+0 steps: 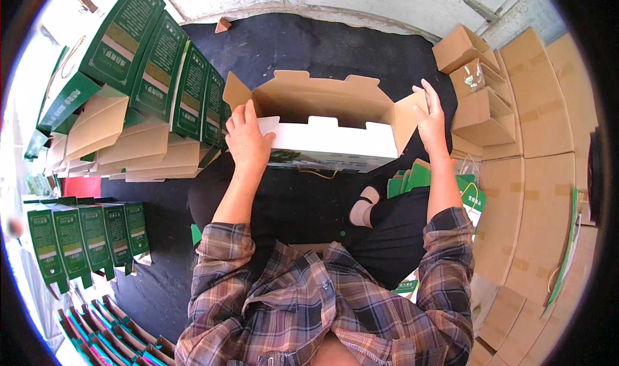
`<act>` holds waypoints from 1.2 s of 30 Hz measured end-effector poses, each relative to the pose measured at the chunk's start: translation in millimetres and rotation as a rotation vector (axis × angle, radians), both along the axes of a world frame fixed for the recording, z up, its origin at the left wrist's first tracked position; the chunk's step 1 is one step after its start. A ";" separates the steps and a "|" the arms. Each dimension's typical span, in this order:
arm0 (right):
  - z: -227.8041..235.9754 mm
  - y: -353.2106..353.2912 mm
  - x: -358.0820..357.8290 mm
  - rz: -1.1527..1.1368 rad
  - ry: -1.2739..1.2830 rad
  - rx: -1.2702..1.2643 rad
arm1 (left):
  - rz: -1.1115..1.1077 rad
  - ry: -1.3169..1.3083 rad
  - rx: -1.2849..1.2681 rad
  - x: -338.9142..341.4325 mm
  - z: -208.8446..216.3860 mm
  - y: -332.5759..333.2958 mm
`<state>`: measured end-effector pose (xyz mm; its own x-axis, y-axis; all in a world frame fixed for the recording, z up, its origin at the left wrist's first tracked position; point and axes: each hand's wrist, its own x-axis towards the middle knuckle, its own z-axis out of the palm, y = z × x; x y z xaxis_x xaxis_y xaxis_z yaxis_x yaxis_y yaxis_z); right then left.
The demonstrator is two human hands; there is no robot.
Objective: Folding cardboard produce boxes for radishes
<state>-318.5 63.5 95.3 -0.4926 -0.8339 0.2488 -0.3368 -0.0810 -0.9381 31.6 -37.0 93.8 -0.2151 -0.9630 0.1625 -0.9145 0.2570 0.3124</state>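
An open-topped cardboard box (335,137), white outside and brown inside, sits before me with its flaps standing up. A looped handle hangs below its printed near panel. My left hand (248,139) grips its left corner, fingers over the side flap and thumb against the white front panel. At the opposite end, my right hand (432,121) rests against the brown side flap (406,122), its fingers stretched upward and the thumb near the flap's edge. Little can be made out in the box's shadowed inside.
Green printed boxes (151,76) stand stacked at the left, with a row of smaller green boxes (93,240) below. Brown cartons (541,95) line the right side, several small open ones (483,114) beside them. Flat green pieces (412,176) lie by my right knee on black sheeting (309,47).
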 end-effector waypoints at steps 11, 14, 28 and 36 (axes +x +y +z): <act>17.3 -5.1 60.4 0.157 0.701 0.296 | -0.130 -0.058 -0.067 -3.2 5.0 6.1; 14.4 -5.0 65.1 0.188 0.781 0.356 | -0.202 -0.093 -0.124 -5.5 3.3 8.1; -12.1 -10.4 28.7 0.154 0.142 0.406 | -0.466 0.198 0.126 9.9 -14.0 2.1; -14.5 -7.8 53.8 0.072 0.634 0.509 | -0.135 0.368 0.149 13.2 -16.1 -25.5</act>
<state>-264.6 55.7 80.8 -0.3261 -0.9443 0.0440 -0.8262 0.2620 -0.4988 44.7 -62.4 77.7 -0.2944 -0.9489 0.1134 -0.6961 0.2942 0.6548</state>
